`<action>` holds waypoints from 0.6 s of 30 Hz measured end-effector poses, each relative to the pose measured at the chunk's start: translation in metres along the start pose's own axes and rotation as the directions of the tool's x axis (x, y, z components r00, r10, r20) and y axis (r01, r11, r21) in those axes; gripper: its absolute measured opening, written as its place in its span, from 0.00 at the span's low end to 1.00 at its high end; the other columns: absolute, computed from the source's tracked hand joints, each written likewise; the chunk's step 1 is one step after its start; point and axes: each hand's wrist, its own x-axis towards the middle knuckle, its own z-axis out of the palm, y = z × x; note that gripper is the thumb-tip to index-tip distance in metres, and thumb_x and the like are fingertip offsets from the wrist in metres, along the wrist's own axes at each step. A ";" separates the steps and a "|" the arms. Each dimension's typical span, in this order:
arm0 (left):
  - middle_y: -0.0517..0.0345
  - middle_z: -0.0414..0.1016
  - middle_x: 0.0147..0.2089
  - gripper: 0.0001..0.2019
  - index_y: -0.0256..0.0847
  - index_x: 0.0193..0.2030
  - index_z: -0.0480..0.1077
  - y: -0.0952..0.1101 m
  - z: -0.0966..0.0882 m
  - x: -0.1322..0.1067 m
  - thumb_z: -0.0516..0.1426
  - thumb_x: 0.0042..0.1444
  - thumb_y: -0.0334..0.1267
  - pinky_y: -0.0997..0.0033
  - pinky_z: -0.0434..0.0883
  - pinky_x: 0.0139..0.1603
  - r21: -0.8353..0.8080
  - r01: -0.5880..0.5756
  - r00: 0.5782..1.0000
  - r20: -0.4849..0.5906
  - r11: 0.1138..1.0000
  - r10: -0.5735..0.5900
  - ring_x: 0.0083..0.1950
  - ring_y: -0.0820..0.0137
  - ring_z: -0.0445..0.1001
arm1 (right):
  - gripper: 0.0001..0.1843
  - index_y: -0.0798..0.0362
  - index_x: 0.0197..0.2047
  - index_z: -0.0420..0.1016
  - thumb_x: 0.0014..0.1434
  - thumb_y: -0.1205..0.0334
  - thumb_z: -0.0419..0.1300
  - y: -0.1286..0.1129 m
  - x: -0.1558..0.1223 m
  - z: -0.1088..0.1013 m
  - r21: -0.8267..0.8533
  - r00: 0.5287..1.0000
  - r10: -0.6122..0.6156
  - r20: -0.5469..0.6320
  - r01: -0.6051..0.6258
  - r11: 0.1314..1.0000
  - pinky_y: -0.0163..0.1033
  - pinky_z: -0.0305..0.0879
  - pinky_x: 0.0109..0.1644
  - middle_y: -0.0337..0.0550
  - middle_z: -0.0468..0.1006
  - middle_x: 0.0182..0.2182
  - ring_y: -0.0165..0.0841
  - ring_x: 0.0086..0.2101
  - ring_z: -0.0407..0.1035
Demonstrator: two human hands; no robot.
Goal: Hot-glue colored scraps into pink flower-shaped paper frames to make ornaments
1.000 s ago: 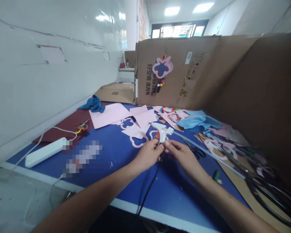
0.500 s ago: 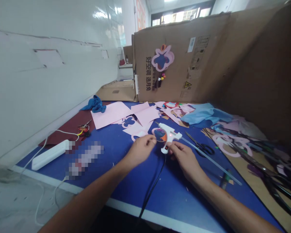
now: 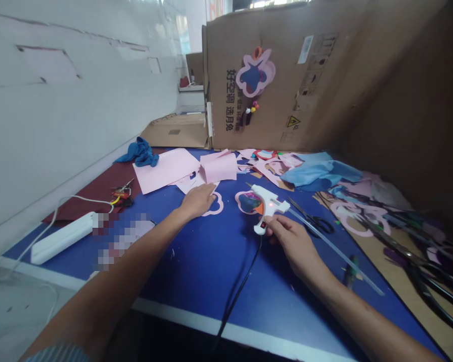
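My right hand (image 3: 287,232) is wrapped round the handle of a white glue gun (image 3: 265,197), its nozzle pointing up and left. A small light glows on it, and a long clear glue stick (image 3: 334,249) sticks out behind. Just behind the gun lies a pink flower-shaped paper piece (image 3: 239,197) with a dark, colourful middle. My left hand (image 3: 197,202) reaches out palm down, fingers stretched over the edge of the pink sheets. Beside its fingers is a pink flower-shaped paper ring (image 3: 219,205), partly covered by the hand.
Pink paper sheets (image 3: 168,168), a blue cloth (image 3: 141,152) and light blue fabric (image 3: 315,171) lie at the back. Black-handled scissors (image 3: 320,224) and large shears (image 3: 411,256) are on the right. A flower ornament (image 3: 245,86) hangs before the cardboard box (image 3: 324,105). A white power strip (image 3: 64,239) lies left.
My left hand has moved left and away from the glue gun to the pink sheets. More of the pink ring shows, and a sheet is shifted and curled. My right hand keeps the gun.
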 end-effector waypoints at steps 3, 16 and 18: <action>0.40 0.69 0.83 0.26 0.39 0.78 0.70 -0.006 -0.005 -0.002 0.51 0.78 0.39 0.44 0.64 0.83 0.025 0.026 1.000 -0.011 0.999 -0.025 0.83 0.49 0.68 | 0.29 0.48 0.27 0.77 0.56 0.30 0.69 -0.003 -0.001 0.000 -0.009 1.000 0.004 -0.004 -0.004 1.000 0.42 0.65 0.37 0.42 0.76 0.28 0.38 0.32 0.68; 0.38 0.78 0.72 0.19 0.42 0.68 0.79 0.109 0.020 -0.019 0.55 0.75 0.35 0.40 0.69 0.78 -0.271 -0.349 0.935 -0.043 0.897 0.351 0.74 0.44 0.76 | 0.28 0.48 0.27 0.78 0.55 0.31 0.72 -0.008 -0.010 -0.014 -0.010 0.999 0.008 -0.045 -0.008 1.000 0.41 0.66 0.36 0.42 0.77 0.28 0.37 0.31 0.68; 0.40 0.79 0.73 0.19 0.45 0.68 0.79 0.108 0.019 -0.023 0.55 0.76 0.35 0.42 0.69 0.79 -0.280 -0.345 0.937 -0.043 0.896 0.348 0.75 0.45 0.75 | 0.28 0.48 0.26 0.78 0.55 0.31 0.72 -0.009 -0.010 -0.017 -0.015 0.998 0.003 -0.055 -0.004 1.000 0.41 0.66 0.36 0.43 0.77 0.28 0.37 0.31 0.68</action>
